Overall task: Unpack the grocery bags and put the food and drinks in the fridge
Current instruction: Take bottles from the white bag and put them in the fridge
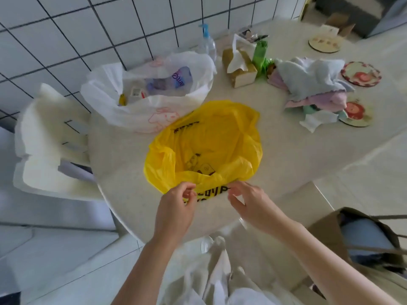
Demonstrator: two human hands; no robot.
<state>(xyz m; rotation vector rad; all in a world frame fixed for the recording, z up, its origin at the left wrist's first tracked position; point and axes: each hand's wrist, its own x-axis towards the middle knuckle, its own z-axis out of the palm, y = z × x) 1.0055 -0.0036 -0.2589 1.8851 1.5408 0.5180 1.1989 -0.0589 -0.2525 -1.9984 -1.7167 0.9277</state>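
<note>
Head view, single frame. Yellow bag (pixel 207 146) lies on the pale counter (pixel 297 150), mouth open toward the person, near the counter's front edge. Black print runs along its near rim; small packets show inside at the bottom, too blurred to identify.

Left hand (pixel 174 208): fingers curled, pinching the bag's near rim at its left side. Right hand (pixel 248 203): fingers (pixel 233 190) curled at the rim's right side, touching the plastic; grip looks like a pinch on the yellow bag, though blur softens the fingertips. Both forearms are bare and enter from the bottom of the frame.

White bag (pixel 154 93) sits behind the yellow one, just beside it, close to the tiled wall (pixel 88 29). Mouth open; a bottle (pixel 176 80) with a purple label and a small white carton (pixel 136 93) lie inside.

Further back on the counter: clear pump bottle (pixel 207 40) against the wall, tissue box (pixel 240 67) with a tissue sticking out, green plastic item (pixel 259 56) just beside the box. Right of these, a heap of pastel cloths (pixel 312 84), with round coasters (pixel 361 73) touching or partly under it.

White chair (pixel 50 139) stands at the counter's left. Brown bag (pixel 361 236) stands on the floor at lower right, open, something blue-grey inside.
</note>
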